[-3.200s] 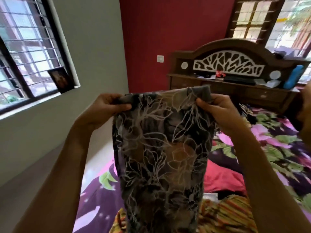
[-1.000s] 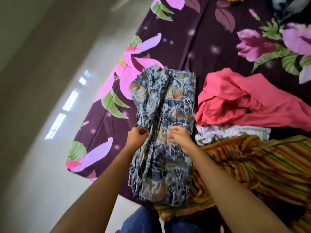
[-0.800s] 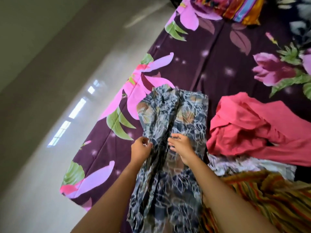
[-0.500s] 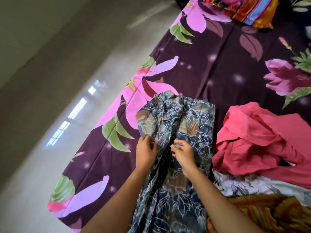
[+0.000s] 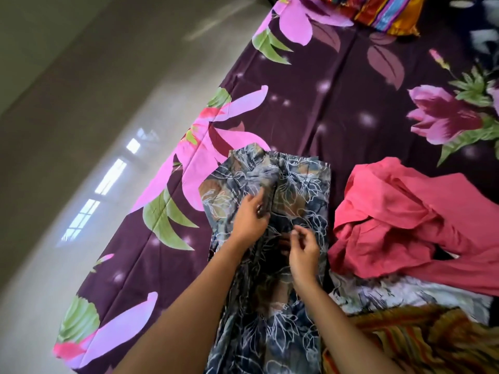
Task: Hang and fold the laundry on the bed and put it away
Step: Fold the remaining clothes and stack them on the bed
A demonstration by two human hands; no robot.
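Lying rumpled lengthwise: grey floral-print garment (image 5: 297, 184)

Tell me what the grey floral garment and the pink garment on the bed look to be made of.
The grey floral garment: thin, matte woven cloth, perhaps cotton or rayon; it gathers into fine soft folds. The pink garment: plain matte fabric, likely cotton; it lies in broader, crumpled creases without shine.
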